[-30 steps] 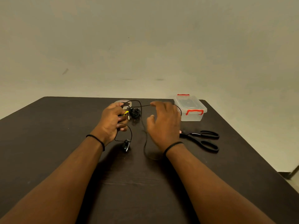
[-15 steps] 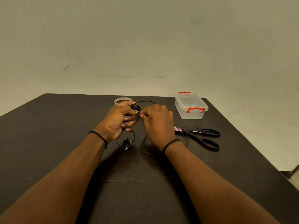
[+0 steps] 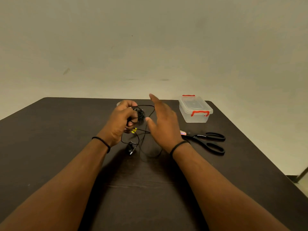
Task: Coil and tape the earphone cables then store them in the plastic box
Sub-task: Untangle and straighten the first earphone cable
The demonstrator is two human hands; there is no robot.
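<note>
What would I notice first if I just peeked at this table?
Mid-table, the left hand grips a bundle of black earphone cable, loose loops trailing toward the person. Beside it the right hand hovers with straight fingers, the cable looping by it. At the far right stands a clear plastic box, lid on, with red clasps; black scissors lie nearer.

Table (image 3: 66, 147) carries all items. Left hand (image 3: 120, 120) and earphone cable (image 3: 141, 130) at centre; right hand (image 3: 164, 124) just right of them. Plastic box (image 3: 195, 109) far right, lid on. Scissors (image 3: 208, 141) near side of box. Tape roll (image 3: 118, 103) behind left hand.
</note>
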